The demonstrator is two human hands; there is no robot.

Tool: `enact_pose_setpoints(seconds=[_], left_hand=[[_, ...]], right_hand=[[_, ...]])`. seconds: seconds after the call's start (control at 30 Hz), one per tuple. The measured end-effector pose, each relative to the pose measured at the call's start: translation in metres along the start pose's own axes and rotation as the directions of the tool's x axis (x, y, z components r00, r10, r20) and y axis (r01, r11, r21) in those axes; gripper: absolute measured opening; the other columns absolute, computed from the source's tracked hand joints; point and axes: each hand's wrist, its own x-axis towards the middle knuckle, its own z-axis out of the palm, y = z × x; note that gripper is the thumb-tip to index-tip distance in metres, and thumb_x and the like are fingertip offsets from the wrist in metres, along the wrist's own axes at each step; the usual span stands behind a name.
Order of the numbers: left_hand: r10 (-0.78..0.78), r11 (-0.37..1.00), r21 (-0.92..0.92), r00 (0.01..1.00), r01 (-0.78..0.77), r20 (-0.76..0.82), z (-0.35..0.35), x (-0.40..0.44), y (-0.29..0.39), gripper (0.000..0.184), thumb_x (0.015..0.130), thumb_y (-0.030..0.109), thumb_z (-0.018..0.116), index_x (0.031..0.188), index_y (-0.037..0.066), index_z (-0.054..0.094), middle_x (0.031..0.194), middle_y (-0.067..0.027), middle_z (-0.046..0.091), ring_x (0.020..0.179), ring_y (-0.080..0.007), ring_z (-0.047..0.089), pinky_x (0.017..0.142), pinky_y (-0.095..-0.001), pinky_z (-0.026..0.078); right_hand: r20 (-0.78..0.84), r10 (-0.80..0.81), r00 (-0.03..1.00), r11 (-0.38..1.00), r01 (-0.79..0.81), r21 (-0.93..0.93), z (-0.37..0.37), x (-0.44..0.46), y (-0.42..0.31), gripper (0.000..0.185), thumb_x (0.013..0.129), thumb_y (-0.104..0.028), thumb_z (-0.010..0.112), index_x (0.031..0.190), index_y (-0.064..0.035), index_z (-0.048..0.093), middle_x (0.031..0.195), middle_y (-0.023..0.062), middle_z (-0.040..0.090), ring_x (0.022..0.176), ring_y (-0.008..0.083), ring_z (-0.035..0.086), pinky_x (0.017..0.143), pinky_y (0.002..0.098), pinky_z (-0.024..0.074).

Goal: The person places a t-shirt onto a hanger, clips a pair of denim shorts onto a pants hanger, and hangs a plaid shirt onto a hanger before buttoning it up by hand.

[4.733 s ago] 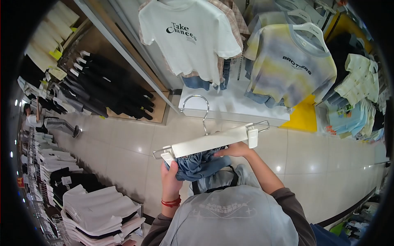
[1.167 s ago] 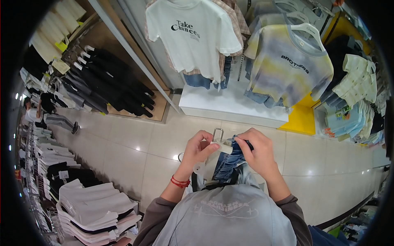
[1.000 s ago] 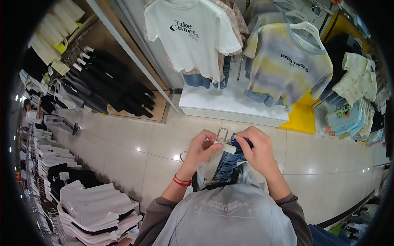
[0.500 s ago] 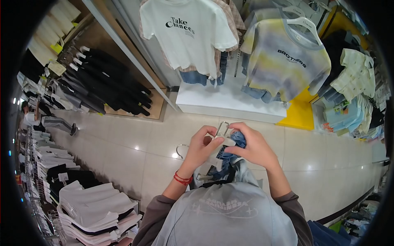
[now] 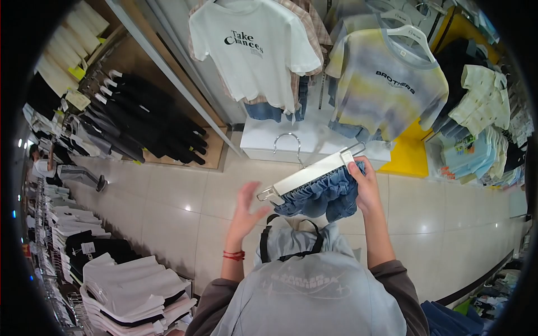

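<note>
I see the hanger (image 5: 314, 171) just off the centre of my head view, its white bar tilted up toward 2 o'clock and its metal hook (image 5: 287, 147) curling at about 1. The denim (image 5: 320, 199) hangs along the bar's lower edge, bunched at the top, a little out from centre toward 4 o'clock. At about 3, the right hand (image 5: 364, 182) is closed on the end of the denim beside the clip (image 5: 347, 157), thumb in front and fingers partly hidden behind. Toward 7, the left hand (image 5: 245, 213) is spread wide and blurred, with nothing in its fingers, near the other clip (image 5: 273, 196); I cannot tell whether its thumb tip grazes the denim. A red cord (image 5: 234, 255) rings that wrist. Beyond the hook, at 12, a white T-shirt (image 5: 255, 50) hangs over a white plinth (image 5: 319, 130), with a tie-dye shirt (image 5: 389, 92) at 2. I have black trousers (image 5: 148, 120) at 10, another person (image 5: 75, 172) at 9 and a pale clothes stack (image 5: 131, 288) between 7 and 8.
</note>
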Motion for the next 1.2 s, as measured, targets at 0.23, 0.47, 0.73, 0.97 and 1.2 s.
enact_pose_setpoints(seconds=[0.23,0.47,0.73,0.97,1.2], left_hand=[[-0.218,0.925,-0.339,0.970,0.170,-0.108,0.039,0.004,-0.008,0.033,0.083,0.014,0.061,0.110,-0.001,0.051,0.102,-0.0061,0.059,0.092,-0.0113,0.053,0.082,-0.0256,0.042],[-0.081,0.980,-0.191,0.982,0.047,-0.171,0.029,0.005,0.036,0.029,0.082,0.016,0.062,0.103,-0.003,0.055,0.094,-0.0065,0.061,0.083,-0.0101,0.055,0.075,-0.0240,0.044],[0.110,0.981,0.158,0.993,-0.114,0.031,0.038,-0.006,0.082,0.020,0.075,0.012,0.067,0.089,-0.001,0.062,0.079,-0.0116,0.059,0.068,-0.0229,0.059,0.061,-0.0274,0.045],[0.114,0.954,0.231,0.945,-0.190,0.306,0.039,-0.004,0.100,0.025,0.075,0.018,0.069,0.091,0.001,0.062,0.074,-0.0098,0.059,0.062,-0.0221,0.058,0.057,-0.0290,0.045],[0.058,0.976,0.191,0.973,-0.102,0.222,0.044,-0.002,0.097,0.023,0.075,0.017,0.068,0.090,0.000,0.062,0.079,-0.0111,0.060,0.063,-0.0234,0.058,0.058,-0.0278,0.044]], right_hand=[[0.018,0.036,0.999,0.999,-0.036,0.037,0.000,-0.010,0.016,0.017,0.087,-0.018,0.057,0.095,-0.0051,0.051,0.085,0.0019,0.056,0.077,0.0080,0.053,0.069,0.0223,0.0428],[0.040,-0.087,0.995,0.967,0.094,-0.238,-0.020,-0.013,0.006,0.040,0.086,-0.021,0.056,0.120,-0.0061,0.040,0.116,0.0093,0.048,0.102,0.0155,0.046,0.087,0.0291,0.0377],[0.377,-0.310,0.873,0.484,0.486,-0.728,-0.002,-0.027,-0.037,0.077,0.067,-0.019,0.075,0.130,-0.0074,0.032,0.127,0.0118,0.042,0.117,0.0234,0.041,0.096,0.0334,0.0343],[0.635,0.357,0.685,0.491,0.440,-0.752,0.024,-0.032,-0.058,0.036,0.075,-0.033,0.066,0.096,-0.0046,0.061,0.087,0.0101,0.062,0.082,0.0281,0.059,0.072,0.0330,0.0450],[0.601,0.342,0.722,0.392,0.471,-0.790,0.012,-0.028,-0.061,0.034,0.078,-0.036,0.063,0.085,-0.0026,0.061,0.081,0.0130,0.060,0.073,0.0287,0.058,0.065,0.0338,0.0446]])
